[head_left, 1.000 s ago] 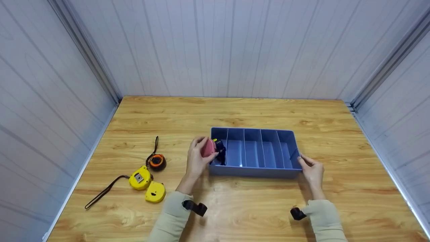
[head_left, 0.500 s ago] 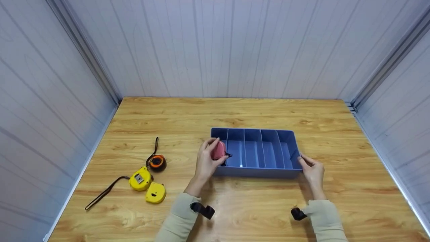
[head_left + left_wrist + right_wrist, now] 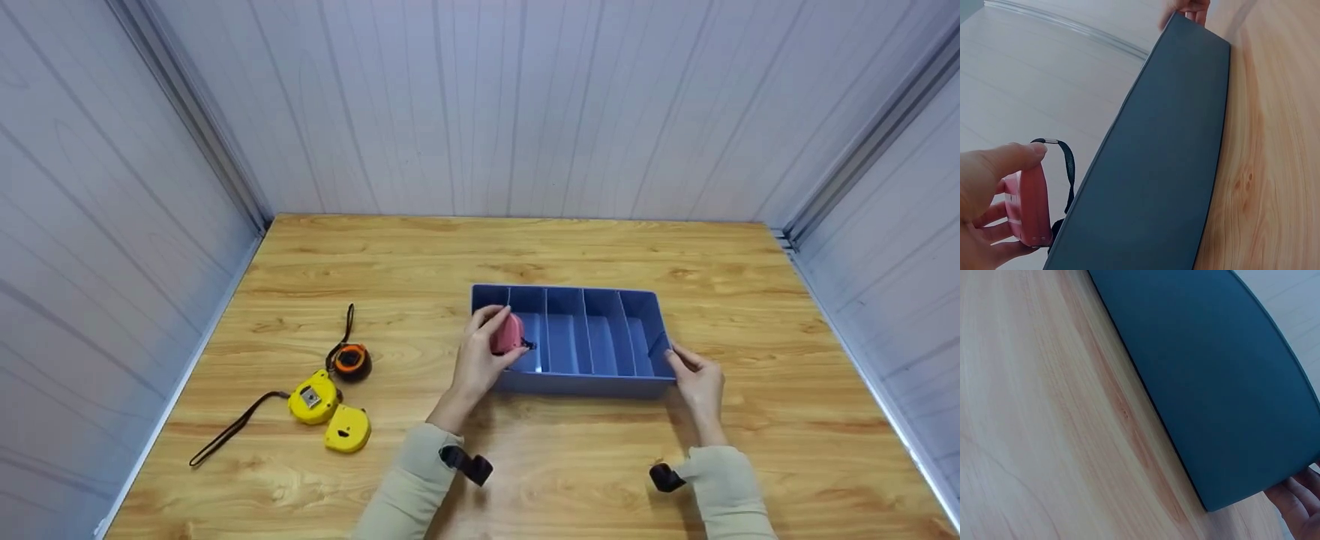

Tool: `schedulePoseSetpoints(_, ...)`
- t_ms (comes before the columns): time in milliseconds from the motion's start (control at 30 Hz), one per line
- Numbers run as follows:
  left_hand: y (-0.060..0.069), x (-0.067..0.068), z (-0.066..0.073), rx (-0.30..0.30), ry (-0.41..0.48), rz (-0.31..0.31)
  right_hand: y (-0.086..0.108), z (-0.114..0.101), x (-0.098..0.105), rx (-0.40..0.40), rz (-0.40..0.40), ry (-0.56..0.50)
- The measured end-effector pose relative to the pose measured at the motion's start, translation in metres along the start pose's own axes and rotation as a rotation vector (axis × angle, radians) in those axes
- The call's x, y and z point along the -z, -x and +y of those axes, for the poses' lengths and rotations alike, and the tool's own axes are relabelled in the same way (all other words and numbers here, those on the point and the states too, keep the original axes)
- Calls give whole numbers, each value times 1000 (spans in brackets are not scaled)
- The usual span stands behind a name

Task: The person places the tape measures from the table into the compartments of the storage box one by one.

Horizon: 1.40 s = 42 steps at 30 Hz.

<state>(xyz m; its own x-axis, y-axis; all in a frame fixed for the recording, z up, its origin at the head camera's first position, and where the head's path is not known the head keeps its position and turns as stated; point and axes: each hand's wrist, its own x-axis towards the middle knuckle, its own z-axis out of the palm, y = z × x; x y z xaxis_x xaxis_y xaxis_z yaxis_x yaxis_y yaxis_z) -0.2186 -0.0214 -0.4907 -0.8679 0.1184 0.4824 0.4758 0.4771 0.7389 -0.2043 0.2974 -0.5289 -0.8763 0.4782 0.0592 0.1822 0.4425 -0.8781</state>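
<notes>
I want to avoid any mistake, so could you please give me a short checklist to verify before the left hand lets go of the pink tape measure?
1. Grip: ok, the left hand pinches the pink tape measure between thumb and fingers.
2. Box held: ok, the right hand grips the right end of the blue box.
3. Likely landing spot: ok as far as visible, the second compartment from the left shows bare floor.
4. Strap tucked in: not ok, the black strap loops above the box's rim.
5. Contents of the leftmost compartment: cannot tell, the left hand covers much of it.
</notes>
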Motion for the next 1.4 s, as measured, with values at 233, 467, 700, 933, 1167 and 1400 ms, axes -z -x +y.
schedulePoseSetpoints(233, -5, -8, 1, -15, -8, -19, 0, 1, -1, -23, 14, -9)
schedulePoseSetpoints(467, -7, -14, 1, -12, -13, -27, 0, 2, -2, 6, 35, -20)
schedulePoseSetpoints(700, -12, -20, -1, -24, -17, -21, 0, 3, -3, 65, 77, -42)
schedulePoseSetpoints(933, -14, -22, -1, -19, -21, -31, 1, 3, -4, 32, 86, -27)
schedulePoseSetpoints(1167, -16, -25, 1, -41, -21, -29, 0, 4, -1, 59, 51, -39)
schedulePoseSetpoints(1400, -18, -31, 3, -64, -15, -46, -12, 26, -6, 59, 64, -40)
